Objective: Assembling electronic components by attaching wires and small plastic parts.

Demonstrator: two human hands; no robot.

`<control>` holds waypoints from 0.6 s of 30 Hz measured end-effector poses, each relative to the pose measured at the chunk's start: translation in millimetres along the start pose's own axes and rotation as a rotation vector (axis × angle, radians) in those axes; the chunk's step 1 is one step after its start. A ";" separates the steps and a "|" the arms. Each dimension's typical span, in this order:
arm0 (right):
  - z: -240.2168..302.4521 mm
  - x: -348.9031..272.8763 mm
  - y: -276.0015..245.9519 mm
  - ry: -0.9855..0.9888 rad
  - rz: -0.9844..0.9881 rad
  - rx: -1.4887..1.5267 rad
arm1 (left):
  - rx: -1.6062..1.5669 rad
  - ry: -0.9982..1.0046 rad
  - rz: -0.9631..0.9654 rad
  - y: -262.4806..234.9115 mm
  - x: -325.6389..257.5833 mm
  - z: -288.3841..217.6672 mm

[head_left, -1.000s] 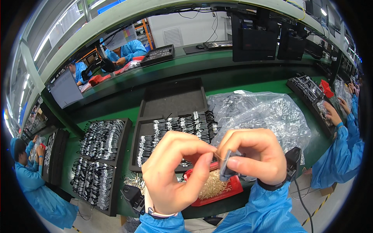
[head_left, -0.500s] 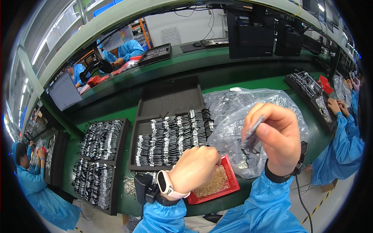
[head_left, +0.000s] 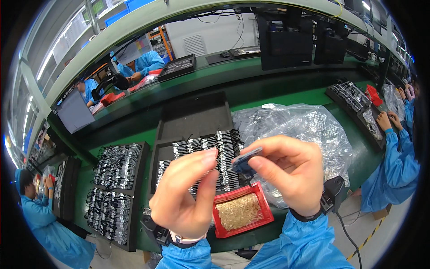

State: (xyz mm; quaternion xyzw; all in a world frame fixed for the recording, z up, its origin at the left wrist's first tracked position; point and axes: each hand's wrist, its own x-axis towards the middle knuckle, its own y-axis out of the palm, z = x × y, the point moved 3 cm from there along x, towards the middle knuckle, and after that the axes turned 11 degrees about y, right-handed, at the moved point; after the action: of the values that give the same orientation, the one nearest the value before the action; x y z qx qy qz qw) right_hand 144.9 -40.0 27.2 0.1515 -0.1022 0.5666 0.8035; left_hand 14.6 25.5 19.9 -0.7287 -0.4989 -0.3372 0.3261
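1. Green bench (head_left: 304, 96) bears a red box (head_left: 264, 204).
2. Clear bag (head_left: 333, 136) lies at the box's one o'clock.
3. Right hand (head_left: 291, 172), at the box's two o'clock, pinches tightly.
4. Left hand (head_left: 181, 195), about nine o'clock from the right, is narrow-gapped; I cannot tell whether it holds anything.
5. Dark grey piece (head_left: 244, 162) sits in the right hand's pinch, twelve o'clock from the box.

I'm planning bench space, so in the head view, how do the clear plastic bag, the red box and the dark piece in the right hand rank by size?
1. Clear plastic bag
2. Red box
3. Dark piece in the right hand, smallest though held nearer the camera
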 end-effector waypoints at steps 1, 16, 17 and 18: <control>-1.0 -0.3 3.4 -0.032 0.020 -0.048 | 0.006 0.000 0.000 -1.2 -0.7 -0.9; 11.2 -11.9 15.1 -0.311 -0.008 -0.444 | 0.072 0.005 0.007 -3.8 2.7 -17.4; 10.1 -10.9 15.4 -0.311 -0.007 -0.444 | 0.076 0.005 0.009 -4.3 2.0 -17.4; 9.6 -9.8 16.0 -0.335 -0.002 -0.422 | 0.080 0.006 0.012 -4.9 1.3 -17.2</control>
State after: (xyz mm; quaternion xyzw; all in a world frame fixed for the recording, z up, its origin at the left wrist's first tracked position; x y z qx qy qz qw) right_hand 126.5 -47.1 35.0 0.0723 -0.3495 0.4988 0.7898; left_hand 7.5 13.5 31.3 -0.7172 -0.5068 -0.3171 0.3583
